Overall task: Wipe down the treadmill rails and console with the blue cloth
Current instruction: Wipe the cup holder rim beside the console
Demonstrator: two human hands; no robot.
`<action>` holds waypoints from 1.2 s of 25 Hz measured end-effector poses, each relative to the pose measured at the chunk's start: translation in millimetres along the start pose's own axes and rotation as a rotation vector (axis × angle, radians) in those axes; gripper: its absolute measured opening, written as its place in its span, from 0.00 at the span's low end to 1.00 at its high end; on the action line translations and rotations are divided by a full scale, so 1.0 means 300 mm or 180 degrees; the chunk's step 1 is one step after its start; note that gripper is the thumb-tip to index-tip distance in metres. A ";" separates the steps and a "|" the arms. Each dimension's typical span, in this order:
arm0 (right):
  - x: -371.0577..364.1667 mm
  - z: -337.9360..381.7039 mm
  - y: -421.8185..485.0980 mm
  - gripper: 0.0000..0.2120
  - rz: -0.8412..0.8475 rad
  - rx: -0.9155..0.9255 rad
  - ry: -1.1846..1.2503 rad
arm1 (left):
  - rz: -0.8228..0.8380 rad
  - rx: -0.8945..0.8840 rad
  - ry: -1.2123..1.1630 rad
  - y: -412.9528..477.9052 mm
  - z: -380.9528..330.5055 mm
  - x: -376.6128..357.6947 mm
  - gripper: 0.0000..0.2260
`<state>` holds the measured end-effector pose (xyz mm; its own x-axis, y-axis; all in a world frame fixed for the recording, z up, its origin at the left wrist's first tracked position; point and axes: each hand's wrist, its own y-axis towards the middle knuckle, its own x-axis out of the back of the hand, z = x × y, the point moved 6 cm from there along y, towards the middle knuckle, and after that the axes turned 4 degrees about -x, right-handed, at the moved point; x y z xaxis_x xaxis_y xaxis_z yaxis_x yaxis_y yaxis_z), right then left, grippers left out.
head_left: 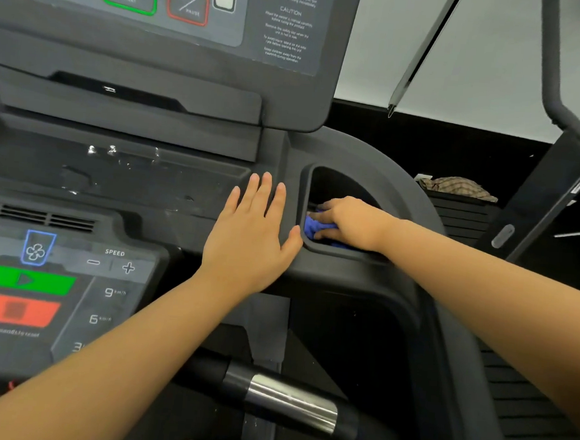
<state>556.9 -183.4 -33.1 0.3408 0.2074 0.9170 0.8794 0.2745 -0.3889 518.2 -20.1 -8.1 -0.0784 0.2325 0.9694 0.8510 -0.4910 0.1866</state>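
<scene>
While the left hand (250,230) lies flat and open on the console (113,180), fingers straight and palm down, its thumb touches the left rim of the cup pocket (335,185) at the console's right end. The right hand (350,222) reaches down into that pocket, fingers curled round the blue cloth (315,229). It grips the cloth and presses it against the pocket's left inner wall. The cloth is bunched up, inside the pocket, mostly under the fingers, with a bit showing at the near rim. Cannot tell if anything else is in the pocket; the back of it is dark.

At the console's near left corner is the keypad (70,300). It has a green button (25,279) above a red button (14,310), a blue-outlined fan button (37,249) above both, and speed minus and plus signs to the right of the fan. The shallow tray across the console's middle shows shiny smears. The upright display panel (191,41) rises at the far edge and carries caution text on its right side.

Below the console's near edge is a handlebar (291,400) with a silver sleeve. On the next machine, far right, lies a checked rag (459,188).
</scene>
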 end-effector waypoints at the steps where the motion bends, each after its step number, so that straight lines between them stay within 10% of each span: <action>1: -0.003 -0.001 -0.010 0.21 0.0205 -0.0085 0.0103 | 0.0019 -0.0011 0.0009 -0.001 0.000 0.002 0.35; 16: 0.026 0.037 -0.127 0.19 0.1004 -0.0864 0.0705 | 0.0138 -0.0029 -0.0120 -0.001 -0.007 0.006 0.28; 26: 0.226 0.038 -0.338 0.13 0.0421 -0.0595 0.0745 | 0.0084 -0.0010 -0.0108 -0.002 -0.008 0.004 0.34; 30: 0.278 -0.120 -0.432 0.14 -0.1403 -0.1032 0.0894 | 0.0074 -0.0028 -0.0083 -0.001 -0.010 0.005 0.34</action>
<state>483.5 -235.4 97.0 -0.0421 -0.1282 0.9909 0.9988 -0.0305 0.0385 516.2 -22.1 -6.3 -0.0450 0.2425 0.9691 0.8479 -0.5038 0.1654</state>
